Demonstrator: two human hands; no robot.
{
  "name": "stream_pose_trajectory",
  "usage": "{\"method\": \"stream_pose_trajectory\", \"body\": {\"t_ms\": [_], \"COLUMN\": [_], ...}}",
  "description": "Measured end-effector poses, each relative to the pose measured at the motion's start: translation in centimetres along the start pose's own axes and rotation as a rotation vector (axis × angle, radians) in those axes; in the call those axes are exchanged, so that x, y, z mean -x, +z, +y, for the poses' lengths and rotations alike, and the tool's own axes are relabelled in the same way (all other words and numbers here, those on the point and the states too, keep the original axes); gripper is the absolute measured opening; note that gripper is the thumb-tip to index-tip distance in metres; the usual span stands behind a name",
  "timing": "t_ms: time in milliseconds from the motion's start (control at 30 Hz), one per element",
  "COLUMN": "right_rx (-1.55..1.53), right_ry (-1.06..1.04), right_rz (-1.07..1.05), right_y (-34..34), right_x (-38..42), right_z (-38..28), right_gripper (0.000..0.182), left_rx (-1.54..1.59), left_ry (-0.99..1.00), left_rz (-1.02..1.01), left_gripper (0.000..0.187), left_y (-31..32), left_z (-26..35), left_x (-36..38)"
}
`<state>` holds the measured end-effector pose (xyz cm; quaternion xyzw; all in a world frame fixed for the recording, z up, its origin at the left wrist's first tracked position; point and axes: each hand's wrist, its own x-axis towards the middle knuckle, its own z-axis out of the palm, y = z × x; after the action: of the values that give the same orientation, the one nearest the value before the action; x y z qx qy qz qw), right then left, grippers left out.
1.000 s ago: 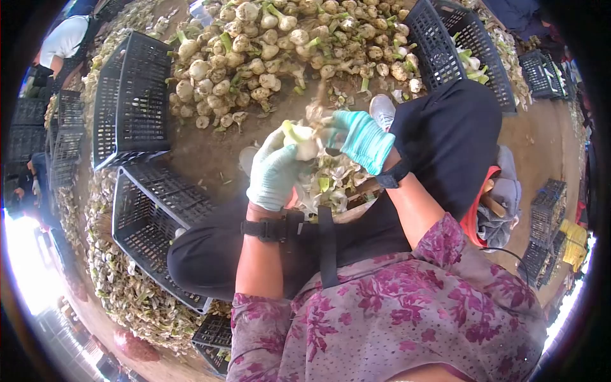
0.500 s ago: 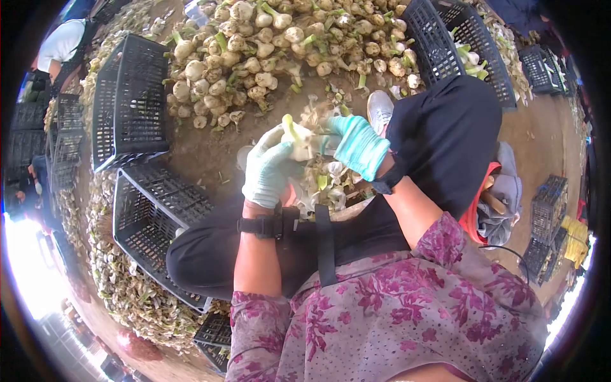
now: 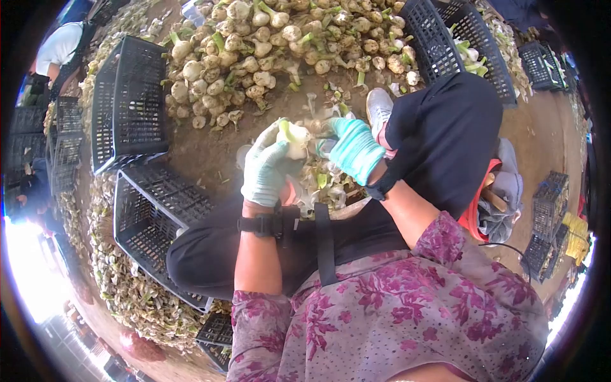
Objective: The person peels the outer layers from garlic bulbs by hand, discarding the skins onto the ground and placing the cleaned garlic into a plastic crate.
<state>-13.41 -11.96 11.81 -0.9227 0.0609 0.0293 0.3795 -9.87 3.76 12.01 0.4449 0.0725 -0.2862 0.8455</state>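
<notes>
My left hand, in a pale knit glove, is closed around a garlic bulb with a short green stem stub and whitish skin. Its root side faces my right hand, which wears a teal striped glove. The right fingers are curled beside the bulb's brownish roots. A small greyish piece shows by those fingers, too blurred to name. Peeled skins and leaf scraps lie beneath both hands.
A large heap of untrimmed garlic lies ahead. Black plastic crates stand at left, lower left and upper right, the last with garlic in it. Another person is at far left.
My right hand has shifted slightly away from the bulb, so the gap between them is wider. The bulb has turned a little in my left hand.
</notes>
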Motion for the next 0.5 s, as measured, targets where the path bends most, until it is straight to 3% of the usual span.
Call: {"method": "stream_pose_trajectory", "body": {"t_ms": [100, 167, 233, 300, 400, 500], "right_rx": [-0.035, -0.047, -0.277, -0.320, -0.236, -0.462], "right_ry": [-0.035, -0.024, 0.125, 0.175, 0.123, -0.019], "right_rz": [0.110, 0.077, 0.062, 0.030, 0.145, 0.110], "right_y": [-0.3, -0.5, 0.5, 0.6, 0.8, 0.1], "right_x": [0.2, 0.2, -0.4, -1.2, -1.3, -0.4], "right_z": [-0.9, -1.2, 0.4, 2.0, 2.4, 0.0], "right_gripper": [0.026, 0.025, 0.021, 0.020, 0.022, 0.027], "left_rx": [0.051, 0.072, 0.095, 0.258, 0.191, 0.111], "left_ry": [-0.044, -0.041, -0.040, -0.044, -0.048, -0.043], "left_rz": [-0.077, -0.069, -0.069, -0.092, -0.085, 0.004], "left_gripper": [0.040, 0.041, 0.041, 0.042, 0.042, 0.042], "left_y": [-0.5, -0.5, -0.4, -0.3, -0.4, -0.1], "left_z": [-0.1, -0.1, 0.0, 0.2, 0.4, 0.4], "left_x": [0.1, 0.1, 0.3, 0.8, 0.6, 0.1]}}
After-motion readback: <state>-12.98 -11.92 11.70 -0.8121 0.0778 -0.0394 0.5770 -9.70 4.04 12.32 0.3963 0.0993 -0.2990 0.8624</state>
